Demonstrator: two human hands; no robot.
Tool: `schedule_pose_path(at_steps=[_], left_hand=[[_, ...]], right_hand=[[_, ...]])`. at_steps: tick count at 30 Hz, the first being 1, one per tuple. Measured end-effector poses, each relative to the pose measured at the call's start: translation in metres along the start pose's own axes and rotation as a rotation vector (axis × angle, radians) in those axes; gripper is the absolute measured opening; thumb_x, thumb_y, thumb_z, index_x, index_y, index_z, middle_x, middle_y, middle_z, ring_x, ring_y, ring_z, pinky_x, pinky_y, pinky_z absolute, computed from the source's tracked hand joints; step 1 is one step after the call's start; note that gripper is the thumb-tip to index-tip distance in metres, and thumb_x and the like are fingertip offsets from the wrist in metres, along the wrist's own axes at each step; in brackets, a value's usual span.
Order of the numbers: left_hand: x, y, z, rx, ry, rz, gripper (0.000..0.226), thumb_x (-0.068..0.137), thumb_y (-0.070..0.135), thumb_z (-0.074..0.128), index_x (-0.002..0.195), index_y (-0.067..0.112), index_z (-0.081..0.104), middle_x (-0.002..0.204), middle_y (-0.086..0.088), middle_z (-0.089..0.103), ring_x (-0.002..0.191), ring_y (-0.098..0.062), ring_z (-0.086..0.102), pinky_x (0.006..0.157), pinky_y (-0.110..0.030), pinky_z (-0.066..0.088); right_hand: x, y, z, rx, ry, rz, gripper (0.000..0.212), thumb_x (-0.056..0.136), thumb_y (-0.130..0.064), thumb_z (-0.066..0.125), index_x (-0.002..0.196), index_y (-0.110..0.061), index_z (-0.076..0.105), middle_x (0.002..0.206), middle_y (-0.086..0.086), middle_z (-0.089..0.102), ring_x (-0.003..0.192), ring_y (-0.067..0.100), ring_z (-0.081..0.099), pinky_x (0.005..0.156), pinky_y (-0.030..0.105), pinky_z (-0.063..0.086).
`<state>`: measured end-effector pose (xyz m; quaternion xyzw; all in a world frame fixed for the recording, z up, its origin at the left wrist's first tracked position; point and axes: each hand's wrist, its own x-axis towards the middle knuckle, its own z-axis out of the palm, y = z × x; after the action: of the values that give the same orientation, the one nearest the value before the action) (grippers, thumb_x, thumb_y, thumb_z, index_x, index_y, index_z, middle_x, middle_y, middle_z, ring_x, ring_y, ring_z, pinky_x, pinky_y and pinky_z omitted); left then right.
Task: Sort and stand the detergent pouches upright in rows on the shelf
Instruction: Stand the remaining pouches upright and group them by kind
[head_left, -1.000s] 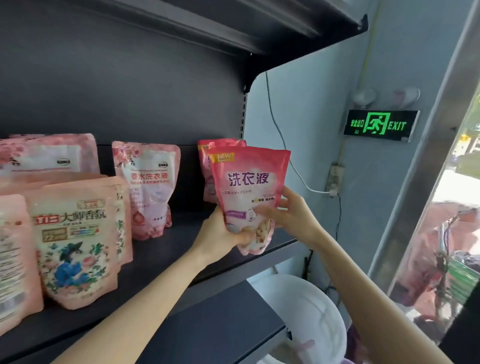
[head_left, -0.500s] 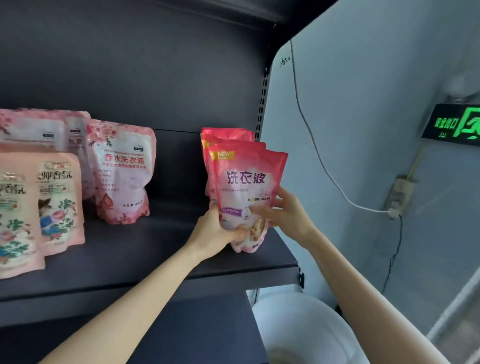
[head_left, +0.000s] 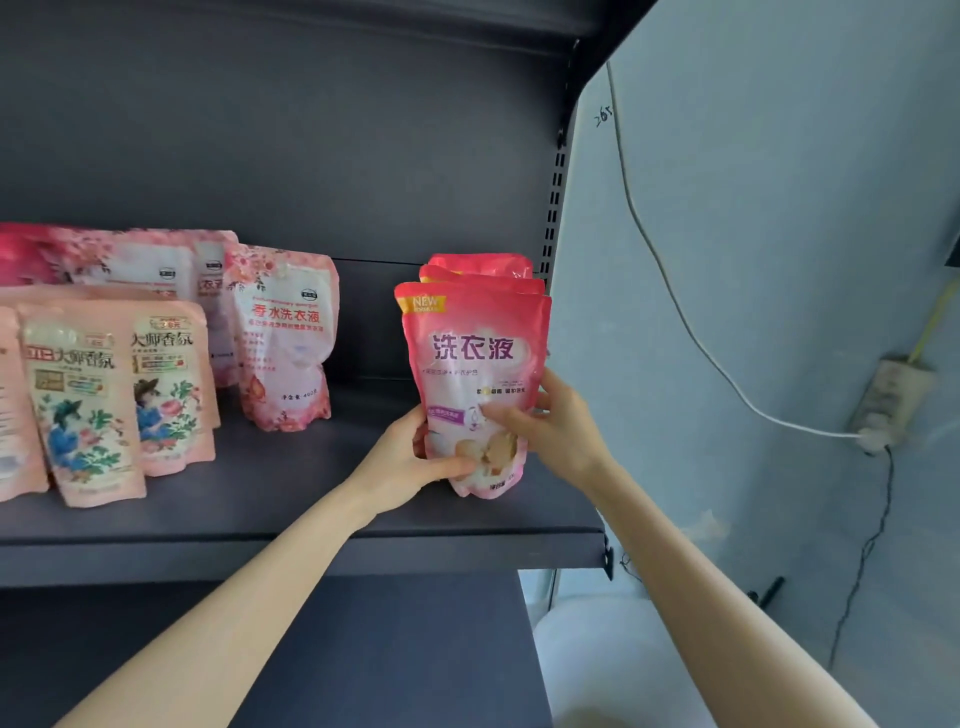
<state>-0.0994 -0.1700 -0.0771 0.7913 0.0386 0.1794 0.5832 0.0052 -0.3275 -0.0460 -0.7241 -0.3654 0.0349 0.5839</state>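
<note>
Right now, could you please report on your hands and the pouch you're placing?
Left hand and right hand both gripping the front pink pouch. Pouch upright at right end of shelf, two matching pouches behind. Floral pouch stands apart, left.

Bare shelf (head_left: 374, 415) gap between pouch rows.

We are reading "NEW" on a yellow corner tag and large purple "洗衣液" on the front red-pink pouch (head_left: 475, 358), right of centre in the frame. On the rose-printed pouch (head_left: 284, 338), left of centre, we are making out "香水洗衣液" in red. The front peach pouch (head_left: 78, 395) and the peach pouch behind it (head_left: 169, 389), at the left, are both showing "大师香氛". We are finding the smaller print blurred, and a handwritten scribble (head_left: 603, 117) on the wall, upper right, unreadable.
</note>
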Motion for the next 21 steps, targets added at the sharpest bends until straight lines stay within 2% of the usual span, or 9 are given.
schedule_pose_path(at_steps=[4,10,12,15,17,21], left_hand=[[0.0,-0.002,-0.001,-0.001,-0.019,-0.021,0.056,0.075,0.008,0.077,0.123,0.022,0.051,0.114,0.006,0.066,0.104,-0.002,0.063,0.087,-0.02,0.051],[0.0,-0.002,-0.004,0.095,-0.072,-0.042,0.056,0.076,0.021,0.077,0.122,0.034,0.048,0.116,0.013,0.065,0.108,-0.002,0.06,0.098,-0.03,0.047],[0.0,0.0,-0.005,0.145,-0.075,-0.05,0.057,0.076,0.025,0.077,0.124,0.033,0.048,0.117,0.013,0.065,0.109,-0.003,0.06,0.1,-0.033,0.046],[-0.002,0.006,-0.006,0.224,-0.07,-0.058,0.056,0.077,0.027,0.076,0.126,0.026,0.05,0.114,0.012,0.065,0.106,-0.003,0.06,0.098,-0.03,0.047],[-0.003,0.01,-0.006,0.284,-0.066,-0.062,0.056,0.077,0.03,0.076,0.126,0.023,0.05,0.115,0.012,0.065,0.105,-0.003,0.06,0.095,-0.026,0.047],[-0.008,0.017,-0.008,0.411,-0.053,-0.063,0.052,0.079,0.034,0.073,0.125,0.019,0.053,0.115,0.01,0.064,0.105,-0.008,0.06,0.095,-0.029,0.047]], right_hand=[[-0.002,-0.001,0.002,-0.016,0.006,-0.002,0.041,0.079,-0.028,0.076,0.113,-0.018,0.058,0.104,-0.003,0.071,0.092,0.016,0.069,0.08,0.044,0.058],[-0.004,-0.004,0.002,-0.044,-0.01,0.019,0.043,0.08,-0.03,0.074,0.115,-0.015,0.056,0.107,-0.002,0.07,0.093,0.016,0.069,0.082,0.043,0.057],[-0.004,-0.004,0.0,-0.077,-0.022,0.031,0.043,0.08,-0.031,0.074,0.115,-0.015,0.055,0.108,-0.003,0.069,0.094,0.015,0.068,0.083,0.041,0.057],[-0.005,-0.006,-0.004,-0.143,-0.045,0.047,0.042,0.08,-0.032,0.073,0.115,-0.016,0.055,0.108,-0.005,0.068,0.096,0.016,0.067,0.083,0.039,0.057],[-0.007,-0.008,-0.007,-0.199,-0.051,0.053,0.04,0.082,-0.032,0.072,0.114,-0.016,0.055,0.106,-0.006,0.066,0.094,0.014,0.065,0.081,0.035,0.057],[-0.013,-0.014,-0.013,-0.328,-0.057,0.054,0.031,0.084,-0.028,0.07,0.108,-0.017,0.055,0.095,-0.009,0.061,0.085,0.007,0.06,0.066,0.014,0.048]])
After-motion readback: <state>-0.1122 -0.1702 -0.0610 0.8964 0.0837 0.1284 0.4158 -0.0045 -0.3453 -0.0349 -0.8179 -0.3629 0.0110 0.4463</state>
